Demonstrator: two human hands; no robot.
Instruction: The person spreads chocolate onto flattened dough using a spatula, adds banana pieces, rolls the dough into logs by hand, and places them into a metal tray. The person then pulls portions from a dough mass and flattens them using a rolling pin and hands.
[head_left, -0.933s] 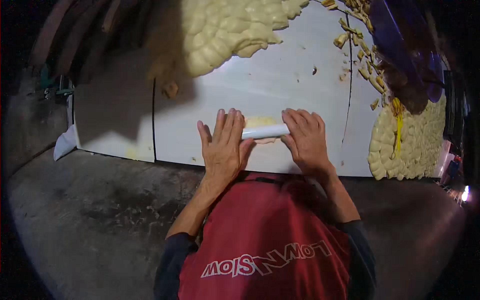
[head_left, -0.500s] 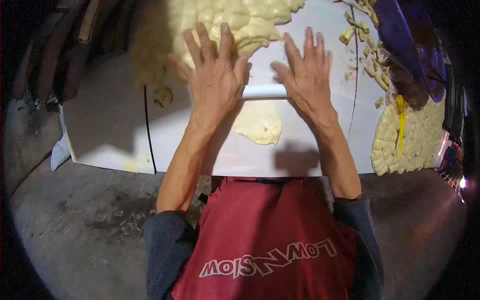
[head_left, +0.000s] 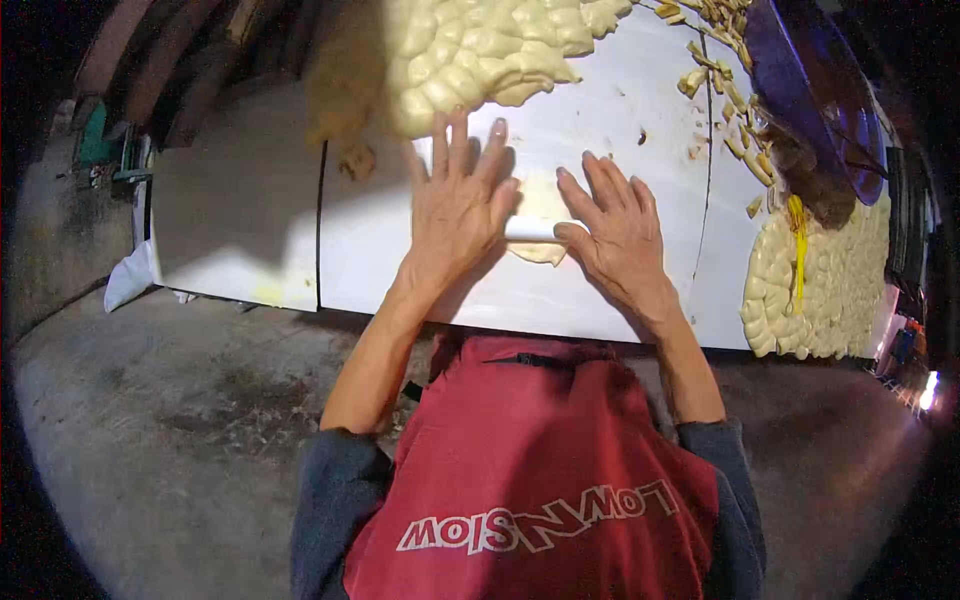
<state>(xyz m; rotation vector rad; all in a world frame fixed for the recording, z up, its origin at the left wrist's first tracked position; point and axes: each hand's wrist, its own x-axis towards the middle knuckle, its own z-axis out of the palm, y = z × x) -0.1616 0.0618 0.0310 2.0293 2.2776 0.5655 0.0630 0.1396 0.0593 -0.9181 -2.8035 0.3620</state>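
Note:
A white rolling pin [head_left: 533, 232] lies crosswise on a flattened piece of pale dough [head_left: 540, 202]. The dough shows on the far side of the pin, and a small flap sticks out on the near side. My left hand [head_left: 455, 210] rests over the pin's left end, palm down with fingers spread. On the right end presses my right hand [head_left: 620, 235], its fingers stretched out flat and apart. Both palms cover the pin's ends, and neither hand grips around it.
Beyond my left fingers spreads a large mass of dough lumps [head_left: 480, 50] on the white work surface [head_left: 370, 270]. At the right lie loose yellowish pieces [head_left: 735, 100], a dark blue basin-like thing [head_left: 800, 70], a yellow strip [head_left: 798, 240] and more dough lumps [head_left: 810, 290].
Both hands have drawn toward me, and the rolling pin has rolled nearer with them, from beyond the dough piece onto it. The view has shifted slightly.

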